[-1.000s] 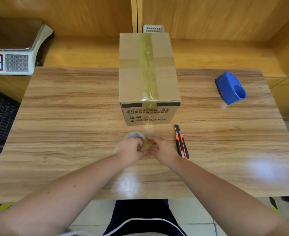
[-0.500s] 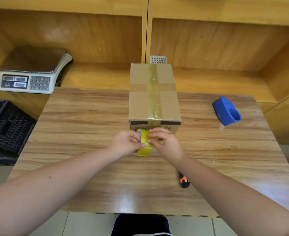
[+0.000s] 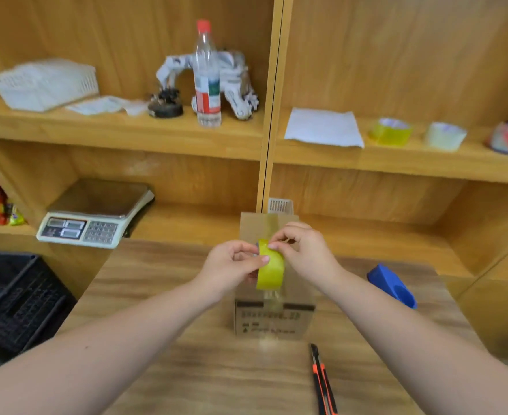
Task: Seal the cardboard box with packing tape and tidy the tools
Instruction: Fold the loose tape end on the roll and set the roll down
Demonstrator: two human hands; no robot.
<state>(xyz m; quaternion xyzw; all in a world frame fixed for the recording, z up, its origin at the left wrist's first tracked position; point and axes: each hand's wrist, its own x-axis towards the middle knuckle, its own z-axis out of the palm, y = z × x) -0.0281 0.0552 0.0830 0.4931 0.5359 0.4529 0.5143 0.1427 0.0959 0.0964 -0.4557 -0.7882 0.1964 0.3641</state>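
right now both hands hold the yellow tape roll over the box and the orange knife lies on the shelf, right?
Not quite: the head view shows the knife on the table, not the shelf. Both the left hand and right hand do hold the tape roll over the box.

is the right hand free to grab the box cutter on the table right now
Probably not yet: the right hand is pinching the yellow tape roll together with the left hand. The box cutter itself lies uncovered on the table.

box (image 3: 272, 319) top behind tape roll (image 3: 270, 269)

Both hands (image 3: 231, 265) hold tape roll (image 3: 270, 269) above box (image 3: 273, 313).
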